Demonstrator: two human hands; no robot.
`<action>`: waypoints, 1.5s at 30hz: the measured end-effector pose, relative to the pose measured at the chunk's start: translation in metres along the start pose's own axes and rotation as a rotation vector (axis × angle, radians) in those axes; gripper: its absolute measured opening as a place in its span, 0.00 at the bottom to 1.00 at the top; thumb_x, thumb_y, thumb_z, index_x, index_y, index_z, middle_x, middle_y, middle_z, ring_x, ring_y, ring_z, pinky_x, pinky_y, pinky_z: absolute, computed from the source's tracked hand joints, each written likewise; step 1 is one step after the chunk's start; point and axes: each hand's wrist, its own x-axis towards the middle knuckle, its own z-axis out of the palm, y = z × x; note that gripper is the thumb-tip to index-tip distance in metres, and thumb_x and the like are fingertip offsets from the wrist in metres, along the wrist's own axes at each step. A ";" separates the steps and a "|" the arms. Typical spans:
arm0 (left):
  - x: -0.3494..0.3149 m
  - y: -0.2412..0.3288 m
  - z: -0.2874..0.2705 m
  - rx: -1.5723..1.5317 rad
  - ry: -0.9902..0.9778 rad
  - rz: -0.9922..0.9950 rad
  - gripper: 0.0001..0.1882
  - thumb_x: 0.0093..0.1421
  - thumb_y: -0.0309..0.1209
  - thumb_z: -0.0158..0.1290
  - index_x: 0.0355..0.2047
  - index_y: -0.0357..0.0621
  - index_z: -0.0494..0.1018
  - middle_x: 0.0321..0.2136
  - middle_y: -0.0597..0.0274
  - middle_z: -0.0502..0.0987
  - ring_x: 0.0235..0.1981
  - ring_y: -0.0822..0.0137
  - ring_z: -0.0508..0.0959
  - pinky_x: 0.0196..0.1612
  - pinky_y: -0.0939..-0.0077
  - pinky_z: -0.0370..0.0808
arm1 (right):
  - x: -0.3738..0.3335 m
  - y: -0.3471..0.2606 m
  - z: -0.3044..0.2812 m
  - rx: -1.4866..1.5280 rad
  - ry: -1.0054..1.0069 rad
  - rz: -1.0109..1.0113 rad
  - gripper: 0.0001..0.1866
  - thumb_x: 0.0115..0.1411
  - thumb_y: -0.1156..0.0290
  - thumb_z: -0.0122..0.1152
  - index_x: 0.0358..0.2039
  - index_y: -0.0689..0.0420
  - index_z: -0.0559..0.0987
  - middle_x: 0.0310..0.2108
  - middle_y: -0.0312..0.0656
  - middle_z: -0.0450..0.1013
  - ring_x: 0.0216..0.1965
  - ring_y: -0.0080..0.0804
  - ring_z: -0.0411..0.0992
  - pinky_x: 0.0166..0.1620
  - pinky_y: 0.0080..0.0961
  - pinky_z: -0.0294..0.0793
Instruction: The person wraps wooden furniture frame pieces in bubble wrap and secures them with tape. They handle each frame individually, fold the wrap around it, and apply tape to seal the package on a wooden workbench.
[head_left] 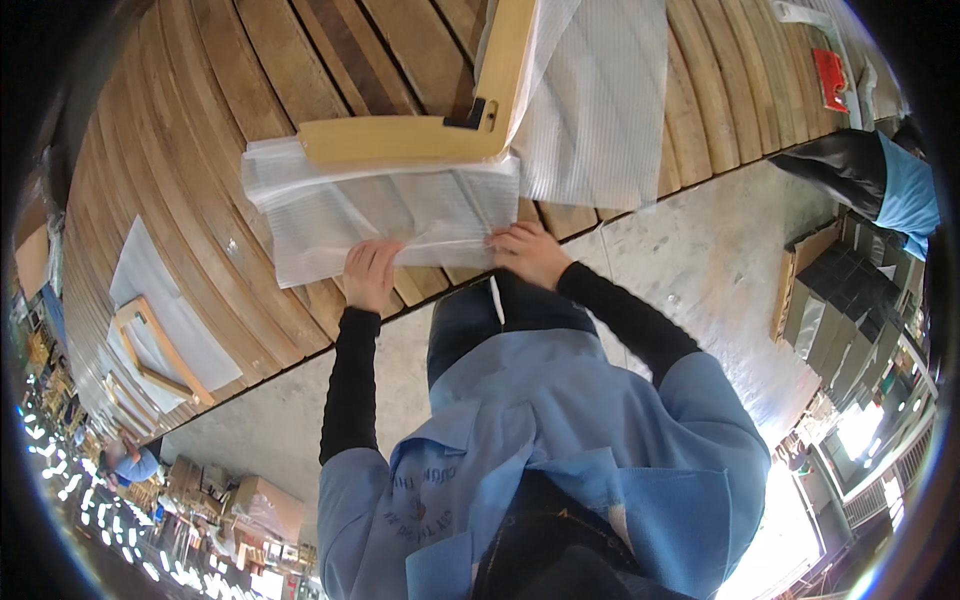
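A light wooden frame piece (400, 142), L-shaped in view with a dark fitting (465, 114) at its corner, lies on the slatted table. Over and below its near bar spreads a translucent white foam sheet (390, 205), wrinkled and folded along its near side. My left hand (370, 272) is closed on the sheet's near edge, fingers pointing away from me. At the sheet's near right corner my right hand (532, 255) pinches the same edge, fingers curled. The thumbs are mostly hidden. Another stretch of foam sheet (600, 100) lies right of the frame piece.
The slatted wooden table (220, 200) ends just in front of my body. At far left a smaller wooden frame (160, 350) rests on a white sheet (150, 270). A red object (830, 80) lies at far right, near another person (880, 175). Boxes (840, 285) stand beyond the concrete floor (690, 280).
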 end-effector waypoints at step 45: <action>0.188 0.136 -0.012 -0.951 0.396 -0.620 0.37 0.62 0.36 0.64 0.66 0.36 0.61 0.62 0.51 0.68 0.61 0.57 0.70 0.64 0.60 0.68 | 0.225 0.104 -0.154 0.968 -0.846 -0.356 0.53 0.41 0.58 0.85 0.66 0.57 0.67 0.62 0.51 0.70 0.64 0.42 0.67 0.66 0.39 0.65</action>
